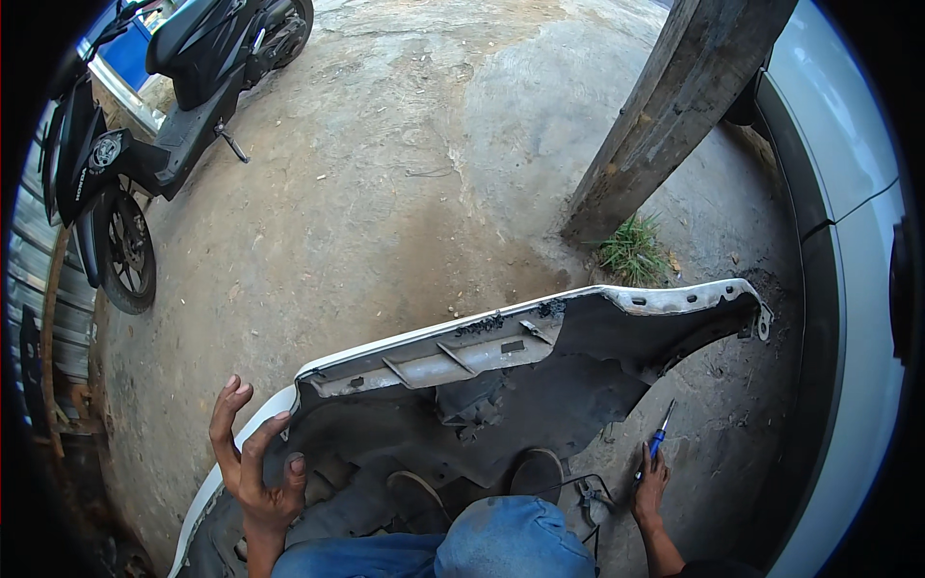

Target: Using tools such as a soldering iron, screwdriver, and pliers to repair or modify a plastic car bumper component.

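Left hand open against the bumper; right hand grips a screwdriver beside it.

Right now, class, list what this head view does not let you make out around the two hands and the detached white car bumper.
- Lower part of the detached white car bumper: covered by the person's blue-clad knees.
- Left hand: the bumper's edge hides part of the grip.
- Tip of the blue-handled screwdriver in the right hand: too small to tell its type.
- Black motorcycle: cut off by the picture's rim.

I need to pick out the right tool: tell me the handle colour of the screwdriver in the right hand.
Blue; the screwdriver shows best in the head view.
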The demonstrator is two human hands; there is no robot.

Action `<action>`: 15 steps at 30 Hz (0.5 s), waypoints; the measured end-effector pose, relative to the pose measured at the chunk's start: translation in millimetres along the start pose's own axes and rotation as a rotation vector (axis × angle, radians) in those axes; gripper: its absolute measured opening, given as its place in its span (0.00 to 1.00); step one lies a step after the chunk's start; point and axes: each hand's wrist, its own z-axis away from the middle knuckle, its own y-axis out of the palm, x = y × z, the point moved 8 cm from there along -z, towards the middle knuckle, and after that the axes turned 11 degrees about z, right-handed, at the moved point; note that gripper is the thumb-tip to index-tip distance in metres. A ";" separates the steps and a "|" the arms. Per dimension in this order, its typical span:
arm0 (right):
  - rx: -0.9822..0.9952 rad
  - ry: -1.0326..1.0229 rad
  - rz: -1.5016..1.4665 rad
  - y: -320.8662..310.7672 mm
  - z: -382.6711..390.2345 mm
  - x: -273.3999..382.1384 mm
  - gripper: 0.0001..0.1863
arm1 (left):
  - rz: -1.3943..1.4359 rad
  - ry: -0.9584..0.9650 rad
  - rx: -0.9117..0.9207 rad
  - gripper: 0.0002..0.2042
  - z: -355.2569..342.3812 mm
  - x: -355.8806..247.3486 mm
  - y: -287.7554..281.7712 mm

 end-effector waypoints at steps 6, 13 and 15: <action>-0.041 -0.024 -0.074 -37.0 10.2 -1.2 0.50 | 0.031 0.047 -0.040 0.21 -3.2 -6.7 -3.1; -0.215 0.181 -0.326 5.5 -14.0 -66.4 0.35 | 0.220 0.205 -0.001 0.19 -27.5 -28.2 15.6; -0.209 0.359 -0.390 30.8 -25.3 -88.9 0.33 | 0.266 0.289 0.059 0.18 -41.2 -44.5 25.0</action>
